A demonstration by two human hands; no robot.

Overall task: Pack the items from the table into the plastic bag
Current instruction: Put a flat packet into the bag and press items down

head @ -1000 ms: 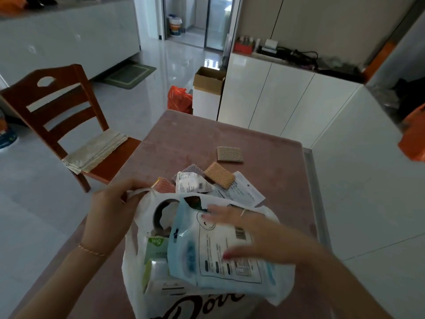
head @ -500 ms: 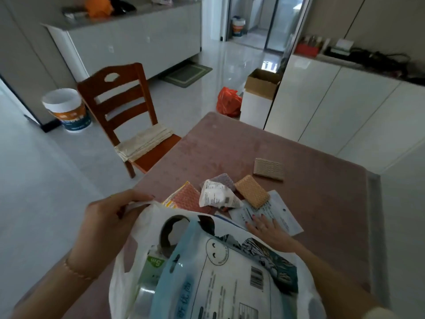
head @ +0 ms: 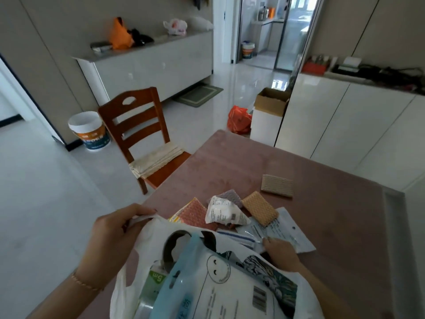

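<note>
A white plastic bag (head: 147, 240) stands open at the near edge of the pink table (head: 322, 203). My left hand (head: 110, 236) grips its left handle. Inside sit a light blue and white pouch (head: 207, 286) and a green-labelled pack (head: 156, 278). My right hand (head: 279, 250) lies on a flat clear packet with printed paper (head: 282, 233), fingers pinching its near edge. Beyond the bag lie a crumpled white packet (head: 223, 212), a pink cloth pack (head: 195, 214), a purple cloth (head: 231, 196), an orange cloth (head: 259, 208) and a beige cloth (head: 277, 185).
A wooden chair (head: 140, 134) with a folded cloth stands left of the table. White cabinets (head: 345, 125) run along the right. On the floor beyond are a cardboard box (head: 270, 104), an orange bag (head: 239, 119) and a bucket (head: 88, 131).
My right hand left the blue pouch in the bag and reached forward onto the flat clear packet. The view lifted and swung left. My left hand kept its hold on the bag handle.
</note>
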